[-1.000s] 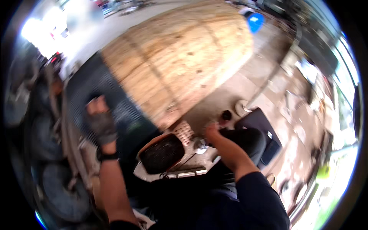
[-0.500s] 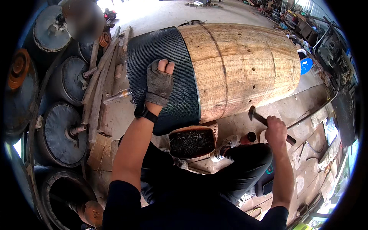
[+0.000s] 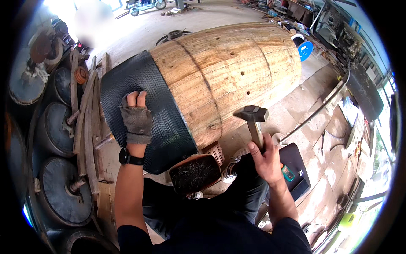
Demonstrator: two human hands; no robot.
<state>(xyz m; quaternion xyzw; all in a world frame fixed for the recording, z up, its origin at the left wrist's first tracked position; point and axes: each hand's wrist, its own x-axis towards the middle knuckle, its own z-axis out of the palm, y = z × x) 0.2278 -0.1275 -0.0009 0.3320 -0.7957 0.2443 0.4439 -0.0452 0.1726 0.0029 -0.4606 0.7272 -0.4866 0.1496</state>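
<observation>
A large wooden drum (image 3: pixel 228 67), built of slats with a few round holes, lies on its side in front of me. Black textured sheet (image 3: pixel 158 99) wraps its left end. My left hand (image 3: pixel 136 120), in a grey fingerless glove, presses on this sheet, two bare fingertips together and bent; whatever is under them is hidden. My right hand (image 3: pixel 266 163) is bare and grips a hammer (image 3: pixel 253 114) by its handle, the head raised beside the drum's near side. Below the sheet's edge, between my legs, stands a tub (image 3: pixel 216 178) full of dark nails.
Dark rollers (image 3: pixel 63 190) with grey ends crowd the left side, with long wooden strips (image 3: pixel 87 131) alongside. A perforated red brick (image 3: pixel 215 151) touches the tub. By my right knee sits a dark flat object (image 3: pixel 296 158). A long thin bar (image 3: pixel 315 116) lies at right.
My view has turned, so the drum appears further left. The hammer has risen and swung inward, its head now up above my right hand. My left hand stays on the sheet.
</observation>
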